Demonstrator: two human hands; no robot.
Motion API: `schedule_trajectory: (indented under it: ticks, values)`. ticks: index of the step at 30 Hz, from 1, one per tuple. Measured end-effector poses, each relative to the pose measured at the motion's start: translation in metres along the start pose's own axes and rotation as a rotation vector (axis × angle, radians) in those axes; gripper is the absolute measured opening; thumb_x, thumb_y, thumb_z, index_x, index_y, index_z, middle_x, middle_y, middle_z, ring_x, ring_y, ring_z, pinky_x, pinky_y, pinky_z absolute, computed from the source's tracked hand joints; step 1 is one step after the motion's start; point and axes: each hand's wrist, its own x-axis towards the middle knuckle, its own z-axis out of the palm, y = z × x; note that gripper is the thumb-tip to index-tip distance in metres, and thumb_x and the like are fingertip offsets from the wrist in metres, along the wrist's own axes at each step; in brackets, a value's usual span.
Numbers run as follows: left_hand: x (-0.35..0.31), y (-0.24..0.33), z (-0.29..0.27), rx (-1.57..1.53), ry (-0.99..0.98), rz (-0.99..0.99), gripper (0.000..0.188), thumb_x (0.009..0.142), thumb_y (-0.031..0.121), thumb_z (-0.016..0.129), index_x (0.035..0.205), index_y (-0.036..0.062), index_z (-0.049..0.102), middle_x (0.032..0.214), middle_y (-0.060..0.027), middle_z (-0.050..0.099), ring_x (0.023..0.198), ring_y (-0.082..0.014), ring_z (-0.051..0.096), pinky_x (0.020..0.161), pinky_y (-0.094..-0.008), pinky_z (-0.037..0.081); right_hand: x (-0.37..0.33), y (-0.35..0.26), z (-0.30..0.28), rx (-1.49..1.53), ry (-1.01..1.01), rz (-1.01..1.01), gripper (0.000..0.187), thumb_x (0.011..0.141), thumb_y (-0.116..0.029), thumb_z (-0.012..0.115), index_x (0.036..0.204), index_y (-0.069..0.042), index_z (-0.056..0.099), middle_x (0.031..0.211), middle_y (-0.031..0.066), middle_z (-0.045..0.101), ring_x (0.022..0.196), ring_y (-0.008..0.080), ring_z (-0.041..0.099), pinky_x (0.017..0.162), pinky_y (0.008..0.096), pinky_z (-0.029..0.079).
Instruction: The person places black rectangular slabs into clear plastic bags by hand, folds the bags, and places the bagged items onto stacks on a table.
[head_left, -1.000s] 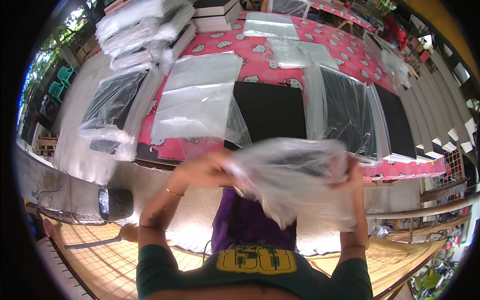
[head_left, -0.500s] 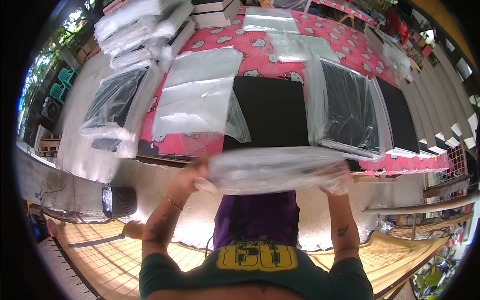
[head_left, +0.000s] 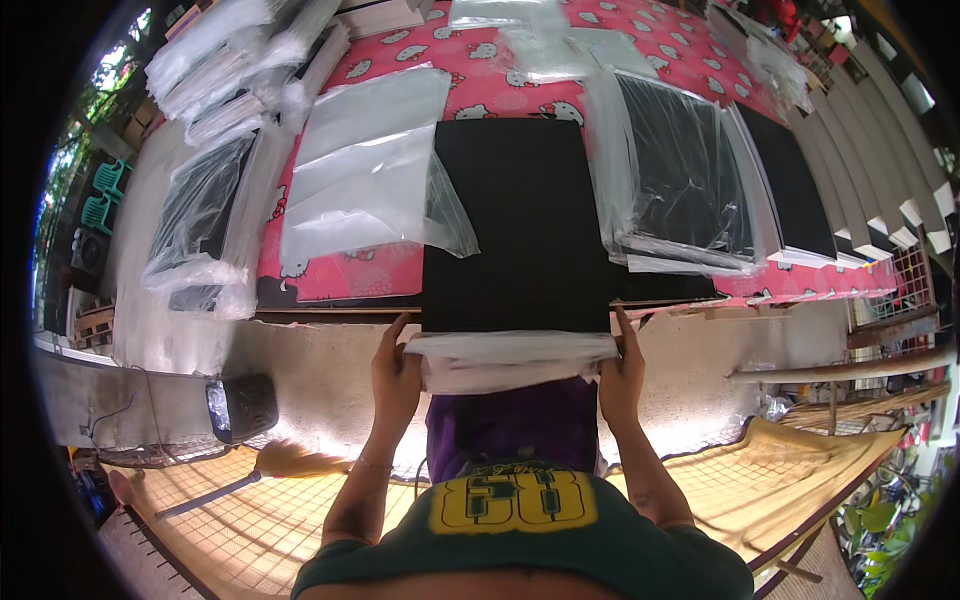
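One black board [head_left: 515,220] | left hand [head_left: 396,375], right hand [head_left: 622,375] each gripping an end of bunched sleeve [head_left: 510,365] | board over pink table [head_left: 365,282], near end past its edge, meeting sleeve | lies ahead, centred between hands, neither nearer, long axis running fore-and-aft

Left hand [head_left: 396,378] and right hand [head_left: 622,375] apart, level, seemingly half curled
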Motion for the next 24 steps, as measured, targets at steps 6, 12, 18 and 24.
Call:
schedule_trajectory:
  ticks: [6,12,18,24]
  values:
    - [-0.015,0.023,0.004,0.128,0.016,0.059,0.034,0.087,-0.001,0.050,0.121,-0.0016,0.054,0.064,-0.0033,0.056,0.054,-0.0056,0.049,0.048,-0.0210,0.042,-0.003,0.015,-0.006,-0.172,0.097,-0.173,0.058,0.078,0.012,0.035,0.133,-0.003,0.049,0.099,0.0077,0.063,0.076,0.0071,0.055,0.067,0.0203,0.044]
    - [-0.004,0.076,-0.022,-0.604,-0.115,0.136,0.030,0.068,0.000,0.064,0.095,0.0048,0.052,0.081,0.0020,0.053,0.065,-0.0065,0.050,0.060,-0.0187,0.040,0.007,-0.055,-0.051,0.510,-0.187,-0.058,0.016,0.076,-0.002,0.062,0.088,-0.006,0.053,0.078,0.0016,0.059,0.073,0.0080,0.054,0.069,0.0222,0.042]
    - [0.057,0.187,-0.043,-1.296,-0.633,0.460,0.044,0.092,0.024,0.052,0.130,0.0020,0.046,0.132,-0.0172,0.049,0.125,-0.0314,0.042,0.108,-0.0535,0.027,0.074,-0.185,-0.044,1.021,-0.562,-0.268,0.065,0.082,-0.024,0.067,0.137,-0.006,0.038,0.120,0.0101,0.056,0.118,0.0257,0.050,0.109,0.0464,0.031]
    - [0.183,0.206,-0.024,-1.229,-0.318,0.399,0.022,0.092,0.007,0.053,0.114,0.0071,0.056,0.104,-0.0036,0.064,0.094,-0.0148,0.063,0.079,-0.0285,0.051,0.194,-0.182,0.024,1.159,-0.481,-0.098,0.029,0.088,-0.023,0.062,0.116,-0.015,0.059,0.110,-0.0045,0.061,0.107,0.0114,0.054,0.099,0.0389,0.036]
